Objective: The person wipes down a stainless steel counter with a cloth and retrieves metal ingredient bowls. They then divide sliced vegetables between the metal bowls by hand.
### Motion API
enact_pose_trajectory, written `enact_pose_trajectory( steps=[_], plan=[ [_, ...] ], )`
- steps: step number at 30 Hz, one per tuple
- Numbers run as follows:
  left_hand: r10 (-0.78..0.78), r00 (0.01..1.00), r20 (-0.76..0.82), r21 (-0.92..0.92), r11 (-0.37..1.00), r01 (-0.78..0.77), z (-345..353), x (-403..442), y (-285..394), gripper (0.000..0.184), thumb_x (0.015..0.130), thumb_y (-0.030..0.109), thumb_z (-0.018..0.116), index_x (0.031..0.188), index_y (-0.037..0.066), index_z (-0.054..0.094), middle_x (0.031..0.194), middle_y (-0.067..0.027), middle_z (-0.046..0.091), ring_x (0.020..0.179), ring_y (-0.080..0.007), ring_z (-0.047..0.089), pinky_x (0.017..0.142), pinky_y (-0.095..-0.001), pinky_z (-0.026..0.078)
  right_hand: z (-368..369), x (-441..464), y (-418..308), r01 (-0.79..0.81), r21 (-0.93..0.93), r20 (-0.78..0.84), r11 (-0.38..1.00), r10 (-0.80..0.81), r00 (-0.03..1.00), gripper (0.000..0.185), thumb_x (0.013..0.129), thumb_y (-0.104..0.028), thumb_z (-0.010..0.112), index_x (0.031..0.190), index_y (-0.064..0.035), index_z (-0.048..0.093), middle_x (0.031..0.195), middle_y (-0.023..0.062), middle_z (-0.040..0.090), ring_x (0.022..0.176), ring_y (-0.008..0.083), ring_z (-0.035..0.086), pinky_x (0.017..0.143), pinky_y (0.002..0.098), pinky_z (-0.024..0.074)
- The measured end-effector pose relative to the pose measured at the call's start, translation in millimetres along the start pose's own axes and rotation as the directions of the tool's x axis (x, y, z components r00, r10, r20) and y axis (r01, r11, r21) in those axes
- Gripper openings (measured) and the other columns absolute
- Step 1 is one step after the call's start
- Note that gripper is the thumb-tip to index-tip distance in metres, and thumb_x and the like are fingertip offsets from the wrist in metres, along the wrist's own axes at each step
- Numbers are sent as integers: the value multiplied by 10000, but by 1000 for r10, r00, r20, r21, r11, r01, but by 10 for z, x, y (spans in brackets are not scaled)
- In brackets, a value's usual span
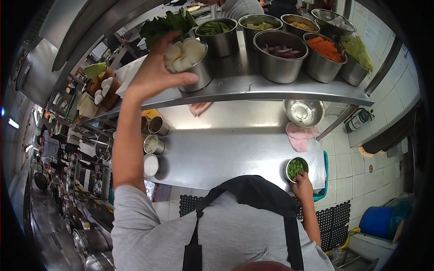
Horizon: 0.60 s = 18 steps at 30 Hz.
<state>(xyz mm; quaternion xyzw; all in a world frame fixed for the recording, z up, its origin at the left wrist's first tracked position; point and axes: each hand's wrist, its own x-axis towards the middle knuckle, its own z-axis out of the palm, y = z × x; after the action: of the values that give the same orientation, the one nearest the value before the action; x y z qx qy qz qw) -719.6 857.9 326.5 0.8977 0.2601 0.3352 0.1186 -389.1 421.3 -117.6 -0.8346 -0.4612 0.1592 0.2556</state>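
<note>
My left hand (151, 74) reaches up to the shelf, curved around the left side of a steel container (201, 74) of pale, rounded vegetable pieces (185, 53). The thumb lies across its front; the other fingers reach past the rim and are partly hidden. Dark leafy greens (167, 26) stand just behind. Low on the right, my right hand (302, 184) has its fingers closed at the near rim of a small steel bowl (286, 169) of chopped green herbs (296, 167), at the counter's right end.
Steel containers of sliced purple onion (284, 52), carrot strips (324, 48) and cut greens (215, 29) line the shelf (235, 86). On the counter (217, 156) are a pink cloth (300, 137), a metal basin (304, 113) and several small pots. Another person (239, 8) is behind the shelf.
</note>
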Motion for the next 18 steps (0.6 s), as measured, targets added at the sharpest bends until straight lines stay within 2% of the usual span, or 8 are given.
enact_pose_trajectory(
  steps=[2,3,5,7,9,12,16,18],
  plan=[
    [95,974,208,84,990,-114,-94,170,26,1203,704,546,987,1623,25,410,1455,-250,607,1350,-370,609,1162,-416,469,-18,-7,-5,8,-10,14,1000,-8,1000,187,801,-83,824,963,-38,741,1329,182,661,1132,421,700,959,479,573],
    [81,977,198,91,991,-101,-148,222,83,1203,704,546,987,1623,25,410,1455,-250,607,1350,-370,609,1162,-416,469,-24,17,-19,13,-15,19,1000,-12,1000,188,803,-88,826,964,-40,741,1329,181,661,1132,422,699,960,481,572],
    [-23,911,412,-29,999,38,-200,311,200,1129,748,560,953,1614,44,446,1481,-232,617,1353,-342,613,1155,-395,473,-67,25,-85,9,-35,43,999,-8,999,192,802,-93,831,964,-42,742,1323,182,662,1131,422,698,957,481,573],
    [-19,895,446,19,1000,12,-233,382,212,1079,771,544,939,1616,74,460,1488,-202,632,1333,-314,630,1137,-383,484,-69,39,-85,-1,-52,54,999,4,999,196,801,-99,835,965,-45,743,1317,182,663,1129,423,698,954,482,573],
    [-79,839,538,84,996,40,-241,448,251,1025,778,418,918,1642,139,442,1516,-147,602,1394,-287,574,1173,-396,448,-17,33,-31,2,-51,32,999,-1,999,205,796,-112,848,962,-49,745,1297,179,665,1119,421,698,945,484,574],
    [-98,821,563,170,985,1,-183,570,195,921,766,333,876,1580,135,493,1449,-129,627,1325,-268,599,1130,-375,468,15,46,14,10,-59,41,998,-8,999,207,795,-128,855,956,-52,750,1277,171,667,1100,413,700,927,481,575],
    [-111,831,545,115,992,56,-138,612,114,858,753,311,844,1525,127,519,1392,-108,629,1289,-239,597,1091,-359,476,-17,38,-22,1,-44,38,999,0,999,210,793,-136,859,951,-48,753,1246,169,670,1082,407,701,912,478,577],
    [-22,871,491,45,999,-1,-170,663,117,901,710,450,888,1476,95,571,1323,-155,689,1163,-265,676,997,-363,536,3,15,-5,3,-43,22,999,-2,1000,205,793,-134,858,946,-46,754,1233,169,671,1077,406,701,908,477,577]
  ],
)
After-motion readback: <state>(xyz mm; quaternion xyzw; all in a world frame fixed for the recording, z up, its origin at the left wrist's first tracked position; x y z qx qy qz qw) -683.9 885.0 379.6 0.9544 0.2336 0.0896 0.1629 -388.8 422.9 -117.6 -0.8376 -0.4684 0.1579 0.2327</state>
